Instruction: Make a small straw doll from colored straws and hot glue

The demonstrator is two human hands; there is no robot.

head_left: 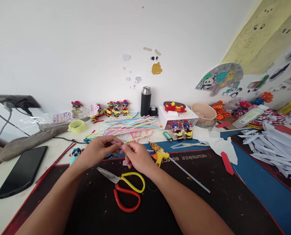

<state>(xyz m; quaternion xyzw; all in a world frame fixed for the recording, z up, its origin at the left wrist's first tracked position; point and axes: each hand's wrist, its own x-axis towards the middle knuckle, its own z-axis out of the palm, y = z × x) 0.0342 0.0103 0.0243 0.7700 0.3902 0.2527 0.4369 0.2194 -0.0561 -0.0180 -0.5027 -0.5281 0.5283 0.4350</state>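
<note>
My left hand point(100, 149) and my right hand point(137, 156) meet above the mat, thumbs and fingertips pinched close together. Between them is a pale pipe cleaner point(133, 140), whose light yellow-green end slants up to the right; the fingers hide the rest. Below the hands lie open scissors point(114, 178) with one yellow and one red handle. Just right of my right hand rests a yellow hot glue gun point(160, 154) with a glue stick point(191, 176) in its back. A small blue figure point(75, 155) is partly covered by my left wrist.
Behind the hands lies a pile of pastel pipe cleaners point(130, 125). Several small figures point(117, 108), a black thermos point(145, 101) and a white box point(178, 115) stand along the wall. A phone point(23, 171) lies left; paper strips point(277, 150) are heaped right.
</note>
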